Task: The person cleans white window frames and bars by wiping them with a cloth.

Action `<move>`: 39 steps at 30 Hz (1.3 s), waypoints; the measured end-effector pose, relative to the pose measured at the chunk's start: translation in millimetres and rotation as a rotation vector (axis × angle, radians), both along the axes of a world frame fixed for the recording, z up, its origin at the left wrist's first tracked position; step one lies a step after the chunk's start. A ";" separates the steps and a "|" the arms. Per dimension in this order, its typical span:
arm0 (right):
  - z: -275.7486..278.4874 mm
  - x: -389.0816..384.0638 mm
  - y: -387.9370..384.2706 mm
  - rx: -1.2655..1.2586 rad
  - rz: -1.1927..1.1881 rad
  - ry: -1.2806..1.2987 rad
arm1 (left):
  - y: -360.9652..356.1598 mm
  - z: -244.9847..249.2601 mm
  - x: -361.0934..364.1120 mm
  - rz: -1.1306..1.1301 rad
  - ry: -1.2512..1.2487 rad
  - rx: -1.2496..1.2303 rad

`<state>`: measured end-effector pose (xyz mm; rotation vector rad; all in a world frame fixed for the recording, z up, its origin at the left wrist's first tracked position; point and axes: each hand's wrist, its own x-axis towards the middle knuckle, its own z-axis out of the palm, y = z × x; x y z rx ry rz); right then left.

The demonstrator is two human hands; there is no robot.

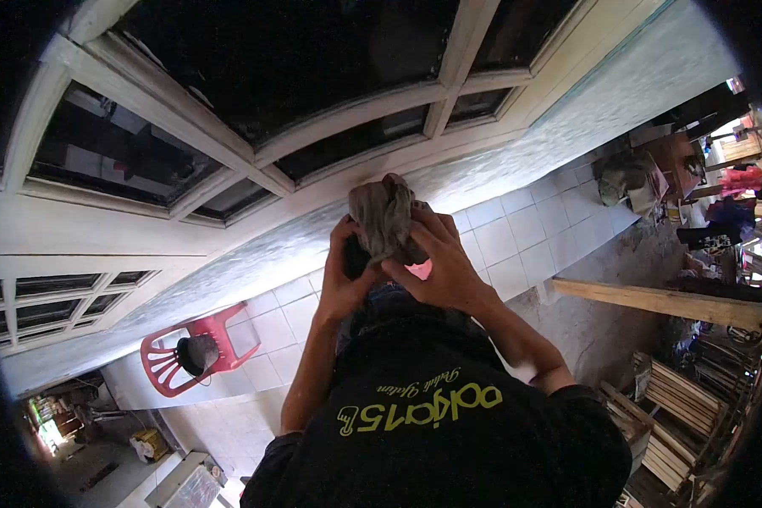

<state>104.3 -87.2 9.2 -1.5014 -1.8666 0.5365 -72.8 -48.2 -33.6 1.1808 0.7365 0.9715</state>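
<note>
A crumpled grey-brown cloth (381,216) is bunched up in front of my chest, close to the wall below the window. My left hand (345,278) grips it from the left, with the fingers curled around its lower side. On the other side, my right hand (447,261) holds the same cloth, its fingers bent over the right edge and the thumb pointing inward. Both thumbs come near each other under the cloth. Some fingertips are hidden behind the folds.
The white-framed window (356,114) with dark panes is right ahead, above a pale wall (483,169). A red plastic chair (234,330) bearing a black bucket (196,355) stands to the left on the tiled floor (493,241). A wooden post (660,302) and stacked slats (681,398) are at right.
</note>
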 end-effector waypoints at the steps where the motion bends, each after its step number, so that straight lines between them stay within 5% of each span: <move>1: -1.6 0.3 2.6 0.005 -0.048 0.092 | 0.0 0.4 2.0 0.010 0.025 0.092; 8: -13.0 14.4 9.7 -0.241 -0.205 0.785 | -1.3 35.3 6.1 0.023 0.512 0.568; 11: -26.1 19.6 16.6 -0.170 -0.266 1.045 | -1.5 38.2 12.9 0.100 0.392 0.467; 14: -21.8 23.6 19.7 -0.100 -0.294 1.265 | -7.1 58.8 16.6 0.055 0.045 -0.072; 17: -15.7 24.9 19.4 -0.073 -0.279 1.391 | -4.0 35.7 14.2 0.142 0.070 0.247; 20: -15.3 27.2 16.7 -0.085 -0.259 1.461 | -7.7 42.2 9.5 0.121 -0.075 0.013; 27: -16.3 36.6 25.1 0.081 -0.250 1.453 | 3.0 7.5 -20.3 -0.052 0.416 0.015; 32: -10.0 39.1 16.2 0.080 -0.277 1.306 | 6.9 30.9 -15.5 0.135 0.343 0.170; 35: -9.6 35.3 15.3 0.092 -0.253 1.175 | 6.3 70.2 3.7 0.025 0.493 0.487; 39: -5.1 16.9 12.9 0.128 -0.200 1.075 | 12.6 73.4 35.2 -0.105 0.595 0.498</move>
